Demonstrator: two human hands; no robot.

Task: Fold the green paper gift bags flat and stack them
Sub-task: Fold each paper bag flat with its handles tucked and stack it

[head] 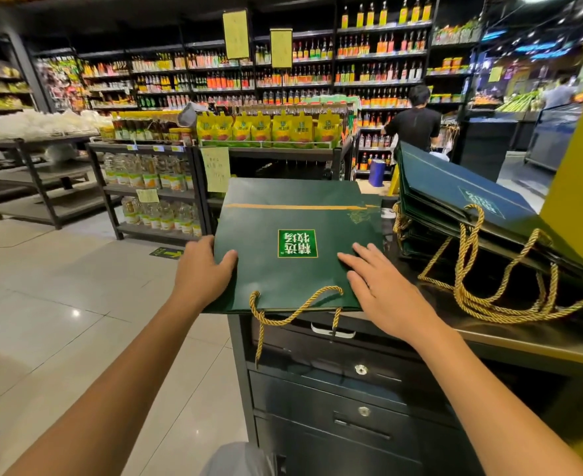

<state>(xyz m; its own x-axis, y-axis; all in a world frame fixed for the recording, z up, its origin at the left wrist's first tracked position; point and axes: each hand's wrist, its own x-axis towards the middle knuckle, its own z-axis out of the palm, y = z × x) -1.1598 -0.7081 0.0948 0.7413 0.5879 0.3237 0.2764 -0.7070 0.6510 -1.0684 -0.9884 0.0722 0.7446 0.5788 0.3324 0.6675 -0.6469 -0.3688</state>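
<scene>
Two bare arms reach out from the bottom of the view. The left grip (204, 266) is a bare hand that holds the left edge of a green paper bag (283, 280). Its thumb is curled on top and its fingers are tucked out of sight under the edge. The right grip (382, 290) lies flat on the right side of the same bag, with fingers straight and a little spread, holding nothing. The bag lies flat on the left end of a black desk (489, 333), and its left side sticks out past the desk edge. The paper is dark green, smooth and a bit shiny. It has a thin gold line (293, 206) across it and a bright green square label (298, 243) with white signs in the middle. A twisted gold rope handle (293, 305) hangs off the near edge and dangles in front of the drawers (351, 389). The drawers are black and have small round silver locks. Just to the right sits a stack of green bags (454, 194), all flat, with its far end tilted up. Their gold rope loops (489, 293) spill onto the shiny desk top. Past the desk are store shelves (317, 63) full of bottles, and the floor (60, 286) has pale, glossy tiles.
</scene>
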